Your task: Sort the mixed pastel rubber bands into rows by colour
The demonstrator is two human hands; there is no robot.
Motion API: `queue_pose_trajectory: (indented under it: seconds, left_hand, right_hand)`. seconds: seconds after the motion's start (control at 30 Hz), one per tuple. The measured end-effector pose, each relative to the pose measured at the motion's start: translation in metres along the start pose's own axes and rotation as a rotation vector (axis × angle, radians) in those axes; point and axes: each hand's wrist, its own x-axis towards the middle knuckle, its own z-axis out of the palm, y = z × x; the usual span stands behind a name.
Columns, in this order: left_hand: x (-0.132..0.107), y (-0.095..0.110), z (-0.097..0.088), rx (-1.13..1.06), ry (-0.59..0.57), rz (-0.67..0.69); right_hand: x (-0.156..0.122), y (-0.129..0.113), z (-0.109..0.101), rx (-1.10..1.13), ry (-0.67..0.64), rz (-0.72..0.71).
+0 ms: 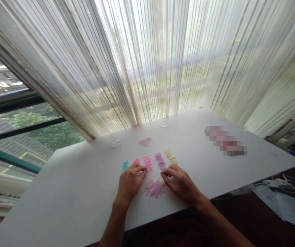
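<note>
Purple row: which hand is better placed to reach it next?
Right hand, likely: its fingertips are just below the purple row; the left hand is by the middle pink row.

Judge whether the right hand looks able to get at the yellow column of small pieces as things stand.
Probably yes: the right hand is just below the yellow column in view, and nothing visible blocks the way.

A loose pink-purple pile [154,188] lies between left hand [132,180] and right hand [179,180]; five pastel rows [148,162] sit just beyond, a smaller heap [145,141] farther.
</note>
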Motion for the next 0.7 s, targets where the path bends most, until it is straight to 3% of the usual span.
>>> queue_pose_trajectory:
  seconds: [0.3, 0.47, 0.7]
  left_hand:
    - [-0.001, -0.002, 0.004, 0.014, 0.046, 0.035]
    - [-0.018, 0.003, -0.003, -0.06, 0.115, 0.087]
    - [-0.043, 0.008, -0.009, -0.176, -0.023, 0.087]
  right_hand:
    - [-0.002, 0.001, -0.001, 0.009, -0.014, 0.018]
    - [-0.003, 0.001, -0.001, 0.026, -0.005, 0.011]
    - [-0.004, 0.001, 0.0, 0.007, -0.033, -0.016]
